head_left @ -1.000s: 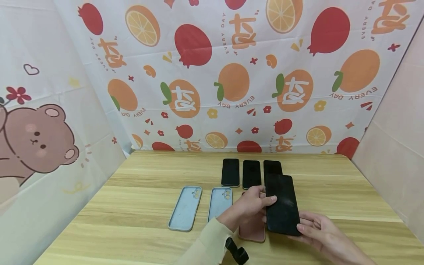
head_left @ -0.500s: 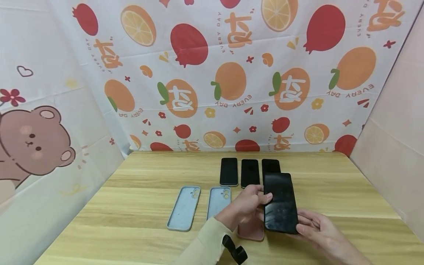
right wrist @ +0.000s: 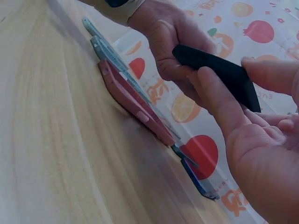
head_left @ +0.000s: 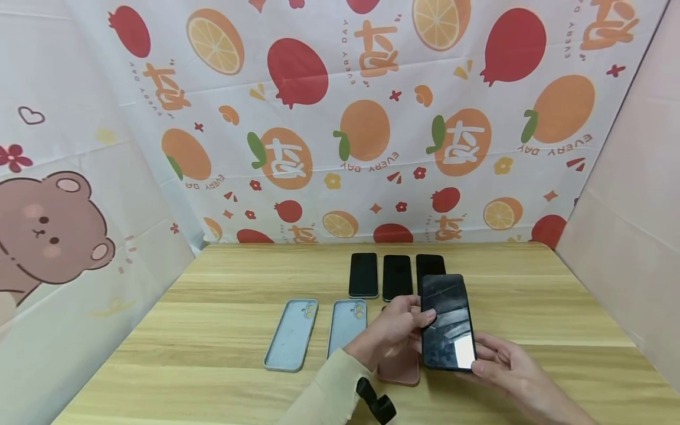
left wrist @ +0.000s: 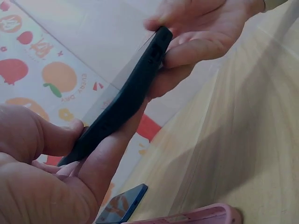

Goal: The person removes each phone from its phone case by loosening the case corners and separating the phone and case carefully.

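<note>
Both hands hold a phone in a dark case (head_left: 446,330) above the table, its glossy screen tilted up with a bright reflection near the bottom. My left hand (head_left: 395,327) grips the upper left edge, thumb over the front. At the lower right corner, my right hand (head_left: 504,363) pinches the phone between thumb and fingers. The left wrist view shows the dark case (left wrist: 121,102) from its side, a finger running along its back. Below the phone, partly hidden by the left hand, lies a pink phone case (head_left: 401,369).
Two light blue phone cases lie left of the hands, one outermost (head_left: 291,336) and one partly behind the left arm (head_left: 347,321). Toward the back stand in a row a left phone (head_left: 363,275), a middle phone (head_left: 397,277) and a right phone (head_left: 430,265), partly covered. A printed cloth (head_left: 366,195) hangs behind.
The held phone has tilted slightly, and a bright reflection has appeared on its screen. Both hands keep their grip. The whole head view has shifted a little to the left.
</note>
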A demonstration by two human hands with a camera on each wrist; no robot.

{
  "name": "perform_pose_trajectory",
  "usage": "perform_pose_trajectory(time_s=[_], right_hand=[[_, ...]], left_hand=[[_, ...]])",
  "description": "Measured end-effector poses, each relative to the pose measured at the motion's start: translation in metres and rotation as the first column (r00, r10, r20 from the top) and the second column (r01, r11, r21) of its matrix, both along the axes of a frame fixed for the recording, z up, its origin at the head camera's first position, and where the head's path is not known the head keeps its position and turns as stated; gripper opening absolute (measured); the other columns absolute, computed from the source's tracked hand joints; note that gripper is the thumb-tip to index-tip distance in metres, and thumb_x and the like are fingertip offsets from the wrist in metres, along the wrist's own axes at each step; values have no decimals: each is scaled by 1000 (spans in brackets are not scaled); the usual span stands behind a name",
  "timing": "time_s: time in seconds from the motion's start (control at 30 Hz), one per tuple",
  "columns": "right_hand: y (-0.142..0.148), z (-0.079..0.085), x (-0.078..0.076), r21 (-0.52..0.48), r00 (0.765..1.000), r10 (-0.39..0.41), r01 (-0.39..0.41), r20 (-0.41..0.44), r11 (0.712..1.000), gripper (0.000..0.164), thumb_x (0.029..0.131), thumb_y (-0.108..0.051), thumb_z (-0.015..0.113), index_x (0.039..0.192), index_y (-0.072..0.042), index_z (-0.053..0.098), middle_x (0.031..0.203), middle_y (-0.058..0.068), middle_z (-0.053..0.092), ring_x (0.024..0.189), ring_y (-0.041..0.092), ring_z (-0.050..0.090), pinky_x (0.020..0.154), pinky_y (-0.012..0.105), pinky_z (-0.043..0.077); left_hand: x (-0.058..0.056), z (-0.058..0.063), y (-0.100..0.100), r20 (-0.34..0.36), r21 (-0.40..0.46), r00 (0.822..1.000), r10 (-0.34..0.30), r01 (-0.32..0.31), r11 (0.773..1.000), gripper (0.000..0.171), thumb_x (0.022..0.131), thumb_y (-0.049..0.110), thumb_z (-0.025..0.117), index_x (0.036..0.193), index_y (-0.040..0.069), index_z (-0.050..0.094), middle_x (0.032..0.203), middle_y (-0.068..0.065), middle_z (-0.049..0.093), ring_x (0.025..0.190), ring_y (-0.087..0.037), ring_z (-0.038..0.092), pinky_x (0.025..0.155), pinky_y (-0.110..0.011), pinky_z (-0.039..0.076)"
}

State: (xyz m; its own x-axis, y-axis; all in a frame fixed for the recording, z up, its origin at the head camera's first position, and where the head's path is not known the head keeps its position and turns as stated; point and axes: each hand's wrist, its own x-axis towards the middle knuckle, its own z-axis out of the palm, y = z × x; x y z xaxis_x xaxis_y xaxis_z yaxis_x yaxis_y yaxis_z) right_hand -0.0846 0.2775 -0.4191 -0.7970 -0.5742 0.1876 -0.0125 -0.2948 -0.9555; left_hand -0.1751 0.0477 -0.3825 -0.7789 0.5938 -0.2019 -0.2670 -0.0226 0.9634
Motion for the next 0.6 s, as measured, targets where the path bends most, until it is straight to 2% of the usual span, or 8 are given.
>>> perform_pose_trajectory(time_s=[0.1,0.13,0.3,0.37,0.5,0.6], right_hand=[[1,4,0,36,997,20,-22,74,999,62,105,3,34,147,20,-8,148,4,51,132,22,54,106,39,46],[1,4,0,28,997,28,-30,76,999,61,105,3,33,147,20,-8,148,3,51,133,23,54,106,40,45],[0,-1,0,-72,997,70,-70,-15,995,61,103,9,29,140,25,-16,149,8,49,134,26,52,107,38,44],[-1,-3,0,-100,996,77,-82,-49,992,58,103,10,28,141,25,-13,150,8,49,135,25,51,106,38,45],[-1,-2,0,-114,995,91,-95,-40,989,55,104,8,27,147,21,-6,153,1,45,139,21,46,107,39,44],[0,-1,0,-95,995,87,-91,-38,991,56,105,7,27,146,21,-9,152,0,46,139,18,46,108,36,43]], left_hand=[[0,-1,0,-1,19,1000,8,-8,1000,21,102,13,53,120,2,55,83,-4,69,60,-12,65,46,-25,52],[-1,-1,0,0,26,1000,8,-8,1000,21,102,12,53,121,1,55,84,-5,69,61,-12,65,47,-25,53],[-2,-1,-1,11,54,1000,3,-3,999,25,103,11,52,125,0,54,89,-6,70,67,-12,68,53,-25,56],[-2,-1,-1,16,58,1000,0,-1,998,25,103,11,52,126,1,55,91,-6,71,70,-12,69,57,-26,57],[-3,-3,-2,30,71,999,-9,6,997,24,103,12,52,124,0,57,93,-6,71,77,-15,72,66,-31,60],[-4,-4,-2,48,90,998,-27,22,996,24,103,12,52,123,0,57,92,-6,71,79,-16,73,65,-33,61]])
